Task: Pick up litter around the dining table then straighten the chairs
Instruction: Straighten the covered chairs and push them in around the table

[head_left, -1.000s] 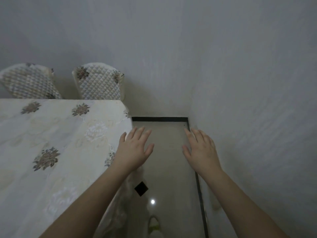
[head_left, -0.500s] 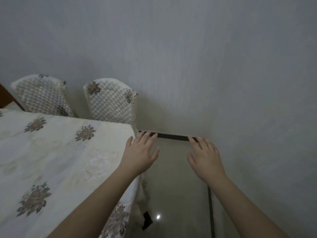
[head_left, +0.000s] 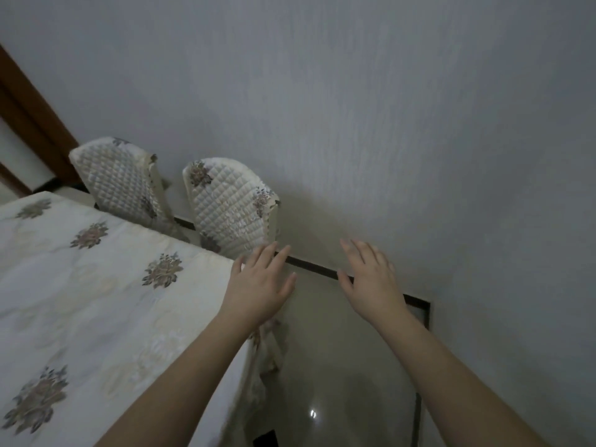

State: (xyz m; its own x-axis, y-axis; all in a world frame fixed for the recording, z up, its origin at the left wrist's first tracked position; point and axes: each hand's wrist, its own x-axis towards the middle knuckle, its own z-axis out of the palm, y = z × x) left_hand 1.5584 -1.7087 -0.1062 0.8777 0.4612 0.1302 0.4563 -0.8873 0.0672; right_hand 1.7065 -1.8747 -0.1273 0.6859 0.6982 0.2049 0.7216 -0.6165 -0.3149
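Both hands are held out empty, palms down with the fingers spread and straight: the left hand [head_left: 258, 287] is raised over the corner of the dining table [head_left: 80, 301], the right hand [head_left: 371, 279] over the bare floor [head_left: 338, 356] by the wall [head_left: 387, 124]. Nothing is gripped by either. No litter can be made out on the visible strip of floor or on the floral cloth, so the pick-up part is judged done or nearly so, though most of the floor is hidden. Two quilted chairs are seen at the far side of the table: the near chair [head_left: 229, 204] and the far chair [head_left: 119, 179], both tilted in the wide-angle view. The straightening is judged not yet begun, with the near chair likeliest to be handled first.
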